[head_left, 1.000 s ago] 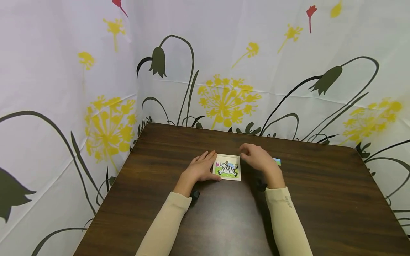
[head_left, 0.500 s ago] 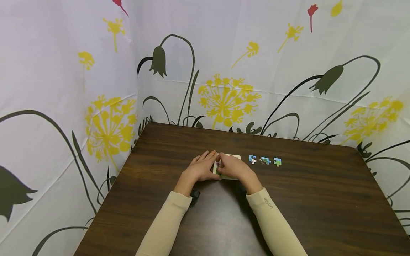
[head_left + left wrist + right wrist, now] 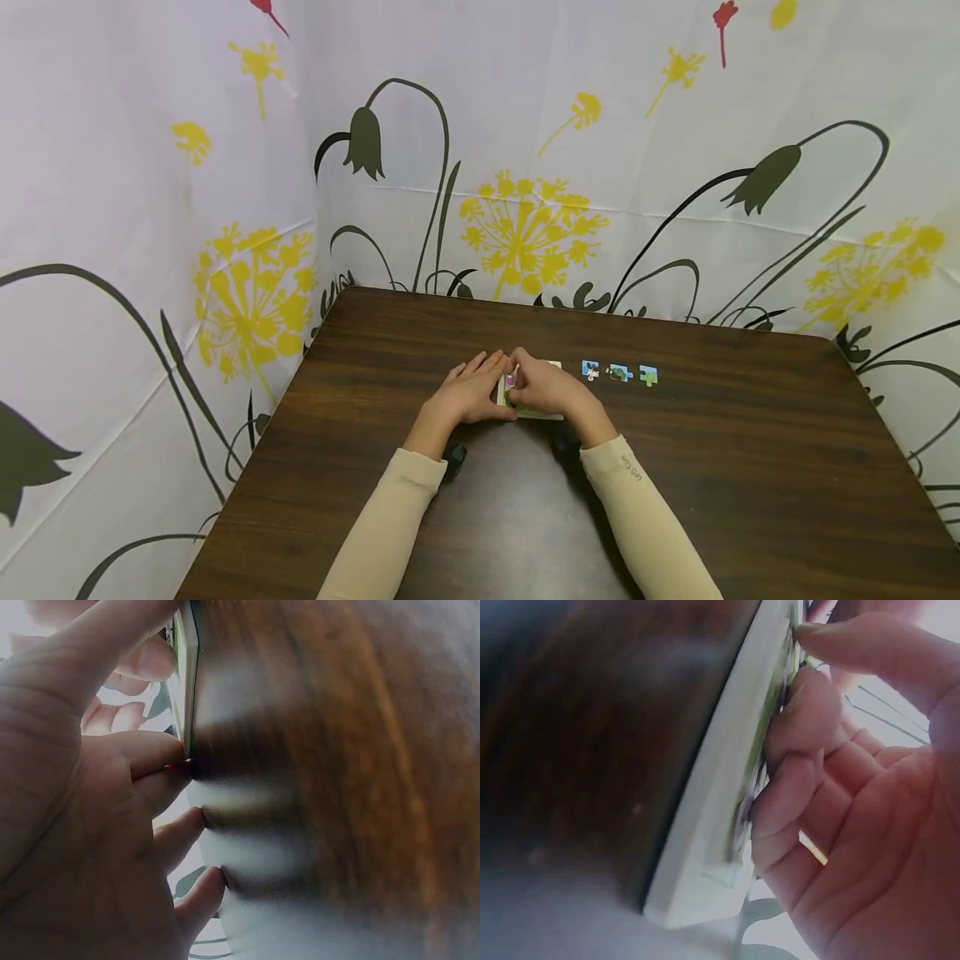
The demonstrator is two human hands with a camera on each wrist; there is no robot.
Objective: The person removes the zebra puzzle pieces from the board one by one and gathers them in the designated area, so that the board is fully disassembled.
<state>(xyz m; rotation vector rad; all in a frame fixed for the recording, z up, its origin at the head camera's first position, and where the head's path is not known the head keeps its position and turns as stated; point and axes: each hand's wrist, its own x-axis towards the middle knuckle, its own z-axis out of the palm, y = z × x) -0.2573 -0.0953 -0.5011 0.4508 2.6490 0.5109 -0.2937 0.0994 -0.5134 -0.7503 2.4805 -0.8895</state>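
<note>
A small jigsaw puzzle in a pale wooden tray point(image 3: 555, 364) lies flat, partly covered by my hands. My left hand point(image 3: 471, 396) rests along its left side, with the thumb at the near corner and the fingers extended on the table. My right hand point(image 3: 551, 389) is over the tray, its thumb and curled fingers pinching at a puzzle piece with a pink patch point(image 3: 511, 380) at the left. In the right wrist view, the fingertips touch the puzzle's face just inside the raised tray rim point(image 3: 705, 825). Most of the picture is hidden under this hand.
Three loose puzzle pieces lie in a row right of the tray: a blue and white one point(image 3: 590, 370), a blue one with a dark patch point(image 3: 619, 372) and a blue and green one point(image 3: 648, 375). The brown table point(image 3: 750, 450) meets a flower-printed curtain point(image 3: 525, 125) behind.
My right hand has moved left from beside the tray to over the puzzle's left part, uncovering the loose pieces. In the last half second it shifts little. The left hand stays put.
</note>
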